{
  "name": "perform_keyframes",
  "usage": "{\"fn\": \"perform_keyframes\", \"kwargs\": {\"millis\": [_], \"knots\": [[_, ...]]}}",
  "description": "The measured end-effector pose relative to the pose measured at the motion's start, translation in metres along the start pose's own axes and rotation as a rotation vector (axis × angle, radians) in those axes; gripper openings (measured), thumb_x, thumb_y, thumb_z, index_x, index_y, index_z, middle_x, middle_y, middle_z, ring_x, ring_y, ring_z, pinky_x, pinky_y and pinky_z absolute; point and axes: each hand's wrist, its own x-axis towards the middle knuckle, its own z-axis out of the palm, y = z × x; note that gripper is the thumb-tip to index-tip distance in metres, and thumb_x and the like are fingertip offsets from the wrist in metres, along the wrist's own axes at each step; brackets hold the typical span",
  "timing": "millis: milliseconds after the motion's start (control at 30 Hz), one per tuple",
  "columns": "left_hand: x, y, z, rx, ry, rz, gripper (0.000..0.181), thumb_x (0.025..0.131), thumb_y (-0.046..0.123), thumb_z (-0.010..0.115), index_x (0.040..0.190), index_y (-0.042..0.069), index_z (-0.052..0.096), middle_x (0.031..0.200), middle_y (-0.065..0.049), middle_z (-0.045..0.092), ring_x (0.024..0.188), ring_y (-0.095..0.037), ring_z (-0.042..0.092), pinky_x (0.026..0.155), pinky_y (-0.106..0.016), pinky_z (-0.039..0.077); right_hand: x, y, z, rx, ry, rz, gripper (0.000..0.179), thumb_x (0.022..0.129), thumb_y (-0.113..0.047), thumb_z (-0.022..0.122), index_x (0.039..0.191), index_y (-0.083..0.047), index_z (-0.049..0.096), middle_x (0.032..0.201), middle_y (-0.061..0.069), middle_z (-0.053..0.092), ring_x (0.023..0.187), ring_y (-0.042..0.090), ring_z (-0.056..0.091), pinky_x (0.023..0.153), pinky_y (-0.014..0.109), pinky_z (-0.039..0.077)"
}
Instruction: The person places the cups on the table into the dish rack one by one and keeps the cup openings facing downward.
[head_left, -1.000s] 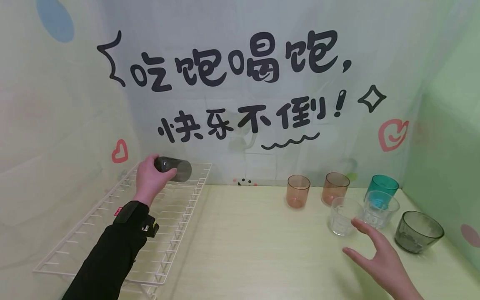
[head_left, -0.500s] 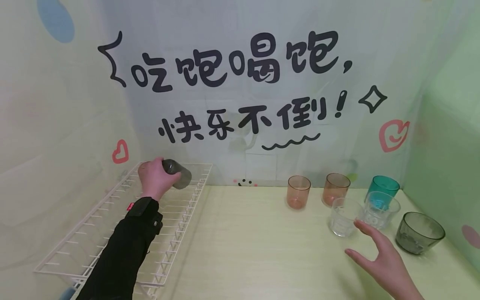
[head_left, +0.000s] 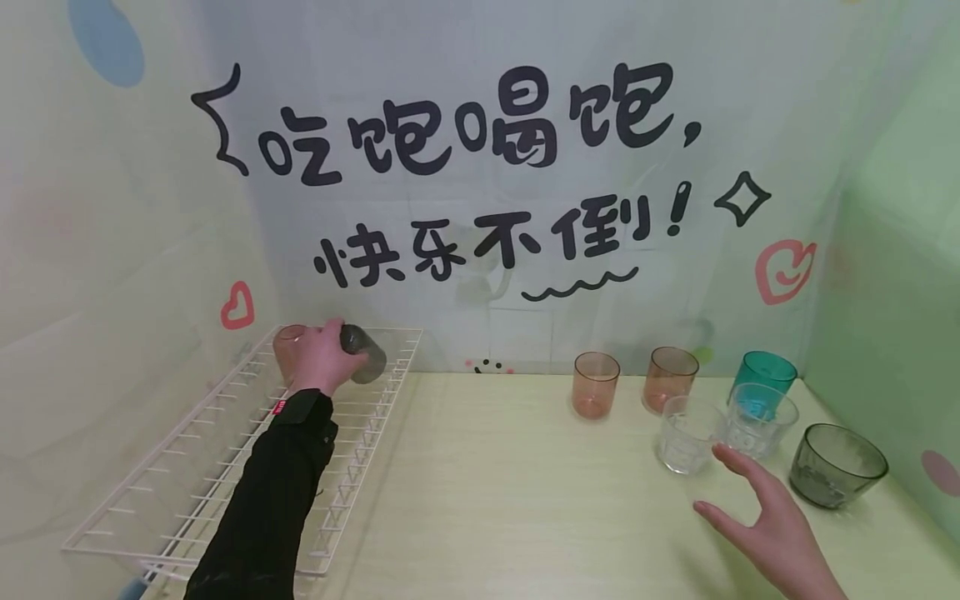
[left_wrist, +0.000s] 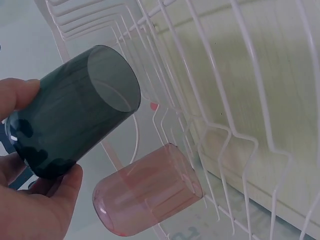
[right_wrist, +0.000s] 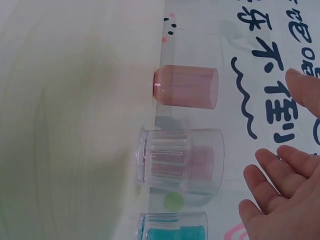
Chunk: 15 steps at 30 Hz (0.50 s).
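Observation:
My left hand [head_left: 324,360] grips a dark grey glass tumbler [head_left: 366,357] by its base end, above the back of a white wire rack [head_left: 360,442]. The tumbler is tilted, its mouth pointing down and to the right. Left of that hand, partly covered by it, a pink tumbler [head_left: 288,346] stands mouth down on the rack; the left wrist view shows this pink tumbler [left_wrist: 147,192] beside the held one. My right hand [head_left: 776,521] hovers above the table, thumb and fingers spread, holding nothing. The nearest thing to it is a ribbed clear glass [head_left: 684,437].
Two pink-orange tumblers [head_left: 596,387] [head_left: 670,382] stand along the back of the table [head_left: 510,492]. To their right are a teal glass [head_left: 772,371], a second clear glass [head_left: 757,429] and a wide smoky-grey bowl-shaped glass [head_left: 836,467]. Walls enclose the back and both sides.
My left hand has moved right and slightly down with the dark tumbler, turning it from nearly level to steeper, mouth downward. The pink tumbler behind it has come into view. My right hand has barely moved.

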Motion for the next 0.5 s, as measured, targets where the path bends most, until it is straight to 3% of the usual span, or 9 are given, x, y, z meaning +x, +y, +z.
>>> {"fn": "perform_keyframes", "kwargs": {"millis": [100,333,500], "knots": [[0.001,0.001,0.002,-0.002,-0.027,-0.002,0.067,0.075,0.034,0.064,0.126,0.0,0.037,0.113,-0.028,0.047,0.101,-0.042,0.046,0.085,-0.052,0.04,-0.001,0.002,0.0,-0.004,0.004,0.002,0.071,0.076,-0.04,0.068,0.137,-0.026,0.034,0.133,0.009,0.043,0.119,0.016,0.034,0.09,0.055,0.031],[0.006,0.004,0.006,-0.034,-0.056,0.017,0.068,0.073,0.031,0.068,0.121,-0.007,0.039,0.11,-0.029,0.049,0.099,-0.043,0.048,0.084,-0.05,0.041,-0.003,0.004,0.0,-0.04,0.028,-0.013,0.07,0.076,-0.038,0.068,0.136,-0.027,0.035,0.131,0.007,0.045,0.118,0.003,0.033,0.091,0.045,0.031],[0.01,0.001,0.014,-0.059,-0.069,0.014,0.065,0.073,0.028,0.069,0.118,-0.008,0.04,0.11,-0.028,0.049,0.098,-0.041,0.048,0.085,-0.049,0.041,-0.003,0.007,0.001,-0.041,0.031,-0.02,0.069,0.076,-0.037,0.069,0.135,-0.023,0.037,0.13,0.008,0.046,0.117,0.002,0.033,0.09,0.048,0.032]]}}
